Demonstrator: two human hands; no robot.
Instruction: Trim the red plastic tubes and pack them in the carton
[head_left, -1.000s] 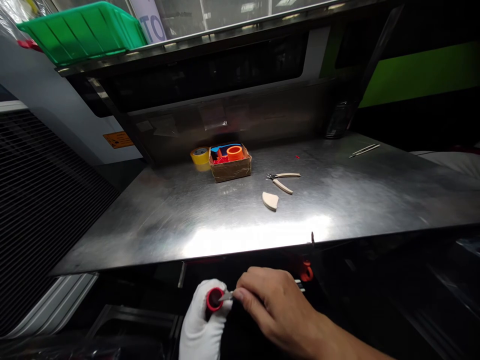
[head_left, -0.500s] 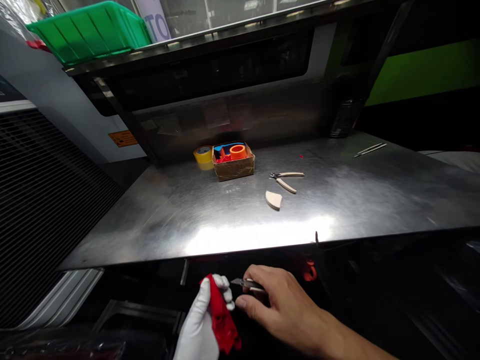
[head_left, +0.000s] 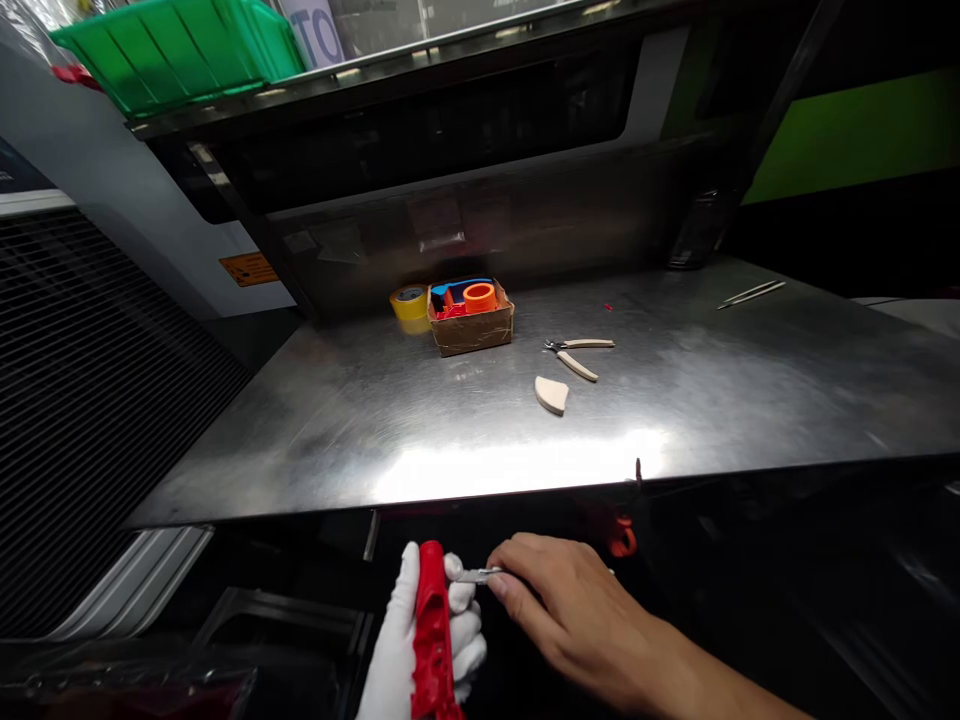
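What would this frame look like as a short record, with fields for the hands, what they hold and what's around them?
Left hand: white-gloved hand gripping a red plastic part
Right hand: bare hand pinching a small metal knife
Knife tip: close to the red part; contact unclear
Bench: stainless steel bench beyond the hands
On bench: cardboard box of orange and blue pieces, yellow tape roll, cream-handled pliers, cream wedge-shaped piece
Above: green plastic crate
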